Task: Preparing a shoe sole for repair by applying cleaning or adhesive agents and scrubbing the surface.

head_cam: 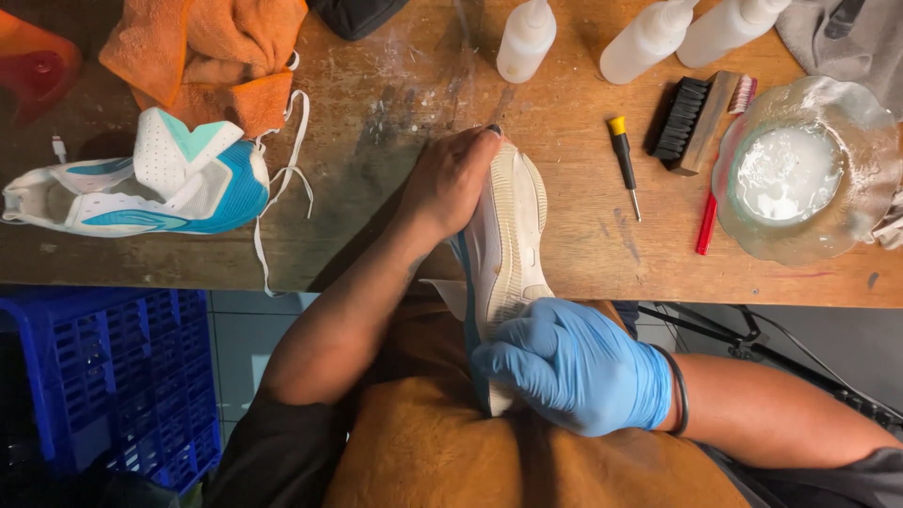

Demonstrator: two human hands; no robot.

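A white sneaker (508,235) with a blue edge lies on its side, sole facing right, across the table's front edge and my lap. My bare left hand (450,179) grips its toe end on the wooden table (564,254). My right hand (574,367), in a blue glove, clasps the heel end over an orange cloth (423,442) on my lap. A matching white and blue sneaker (141,188) with loose laces lies at the left of the table.
On the table stand three white squeeze bottles (649,38), a black brush (691,122), a red-handled toothbrush (715,198), a small screwdriver (624,160), a glass bowl of white foam (800,169) and an orange towel (216,56). A blue plastic crate (103,376) sits on the floor at left.
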